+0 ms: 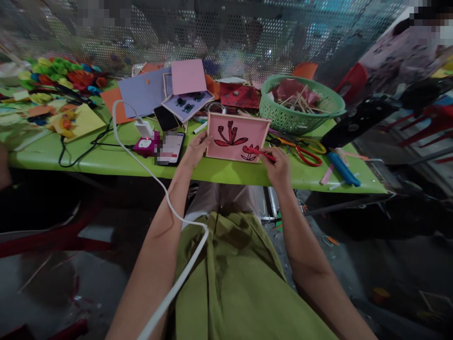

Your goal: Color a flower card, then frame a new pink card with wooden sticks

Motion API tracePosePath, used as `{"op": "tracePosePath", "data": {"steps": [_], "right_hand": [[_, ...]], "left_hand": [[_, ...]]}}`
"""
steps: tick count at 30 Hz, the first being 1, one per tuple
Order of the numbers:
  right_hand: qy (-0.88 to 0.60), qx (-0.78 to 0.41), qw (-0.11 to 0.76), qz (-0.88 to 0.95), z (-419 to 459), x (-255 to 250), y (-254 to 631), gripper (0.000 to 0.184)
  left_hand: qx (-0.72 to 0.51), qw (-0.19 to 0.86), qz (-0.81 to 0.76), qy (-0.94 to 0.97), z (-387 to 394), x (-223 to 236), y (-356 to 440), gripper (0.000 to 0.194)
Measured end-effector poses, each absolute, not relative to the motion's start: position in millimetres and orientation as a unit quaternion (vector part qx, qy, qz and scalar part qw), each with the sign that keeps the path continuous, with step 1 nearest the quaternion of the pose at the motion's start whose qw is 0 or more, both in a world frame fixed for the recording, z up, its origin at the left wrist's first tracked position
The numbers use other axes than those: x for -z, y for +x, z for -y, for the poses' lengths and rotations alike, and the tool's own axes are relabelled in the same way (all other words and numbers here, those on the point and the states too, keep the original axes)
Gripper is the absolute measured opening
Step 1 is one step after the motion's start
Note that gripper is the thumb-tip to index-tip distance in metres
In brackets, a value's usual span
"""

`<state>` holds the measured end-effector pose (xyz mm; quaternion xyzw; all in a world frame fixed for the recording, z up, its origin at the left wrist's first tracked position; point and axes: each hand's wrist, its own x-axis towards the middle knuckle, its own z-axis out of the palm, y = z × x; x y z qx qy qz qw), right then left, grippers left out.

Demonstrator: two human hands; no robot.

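A pink picture card (219,125) with a pale stick frame is tilted up at the near side of the table. It bears red flowers outlined in black. My left hand (199,147) grips the card's left edge between thumb and fingers. In my right hand (279,166) is a red pen (266,154), its tip at the small flower in the card's lower right corner. The tip itself is too small to make out clearly. Left of the card lies a phone (171,148) with its screen lit.
Behind the card stands a green basket (297,120) of sticks. Scissors (308,156) and a blue glue gun or tool (343,168) lie right on the green table (233,175). A white cable (155,177) crosses my left arm from a purple socket block (144,145). Coloured papers (141,92) lie behind.
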<state>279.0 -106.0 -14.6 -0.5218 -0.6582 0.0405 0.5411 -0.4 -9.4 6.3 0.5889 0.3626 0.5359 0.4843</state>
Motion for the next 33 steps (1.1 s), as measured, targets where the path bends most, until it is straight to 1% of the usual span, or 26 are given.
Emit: {"op": "tracePosePath", "data": {"steps": [3, 7, 10, 12, 17, 20, 25, 33], "right_hand": [[-0.525, -0.044, 0.538, 0.658, 105.0, 15.4, 279.2, 0.014], [-0.527, -0.046, 0.536, 0.658, 106.1, 14.8, 278.8, 0.015], [-0.525, -0.040, 0.539, 0.658, 107.2, 14.0, 277.7, 0.015], [-0.522, -0.038, 0.542, 0.658, 106.9, 13.9, 277.3, 0.015], [-0.523, -0.047, 0.521, 0.672, 104.1, 14.1, 278.6, 0.015], [-0.522, -0.050, 0.513, 0.680, 103.3, 14.0, 279.5, 0.014], [-0.532, -0.027, 0.502, 0.681, 103.2, 14.6, 279.4, 0.011], [-0.509, -0.039, 0.529, 0.678, 103.8, 13.5, 278.6, 0.010]], "left_hand": [[-0.538, 0.491, -0.357, 0.585, 10.5, -7.7, -0.1, 0.035], [-0.541, 0.484, -0.347, 0.594, 11.2, -8.0, -0.3, 0.043], [-0.539, 0.484, -0.343, 0.599, 11.5, -8.2, -0.4, 0.045], [-0.539, 0.486, -0.344, 0.595, 12.1, -8.9, -0.1, 0.043], [-0.537, 0.506, -0.351, 0.577, 14.1, -12.6, 1.3, 0.028], [-0.534, 0.510, -0.355, 0.573, 14.6, -14.0, 1.9, 0.024], [-0.534, 0.512, -0.352, 0.572, 13.1, -12.2, 1.8, 0.024], [-0.539, 0.504, -0.333, 0.587, 10.8, -7.4, 0.4, 0.027]]}}
